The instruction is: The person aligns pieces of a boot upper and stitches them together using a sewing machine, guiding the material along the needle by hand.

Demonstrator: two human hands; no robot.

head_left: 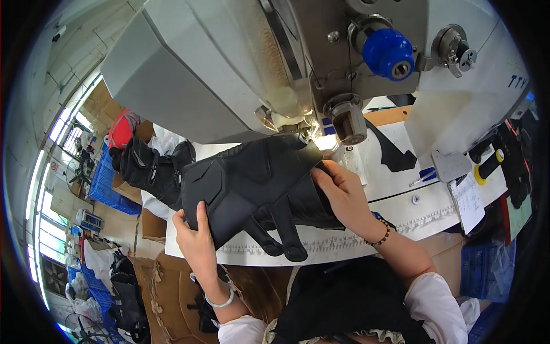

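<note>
A black leather-like boot upper (246, 172) with raised panels and two dangling straps lies across the white worktable (395, 215), its far edge close to the lit needle area of a sewing machine (195, 69). My left hand (196, 243) grips the upper's near left edge, thumb on top and fingers partly hidden beneath. At the right edge, my right hand (346, 198) pinches the material between thumb and fingers, just below the needle area. The straps (283, 229) hang over the table's ruler-marked front edge. Another black stitched piece (152, 172) sits to the left, touching the upper.
A flat black cut piece (395, 152), a small blue-handled tool (425, 175), a metal bobbin (415, 199), a paper sheet (468, 200) and a yellow-ended thread spool (488, 166) lie to the right. Blue crates (112, 183) and cardboard (172, 298) stand around the table.
</note>
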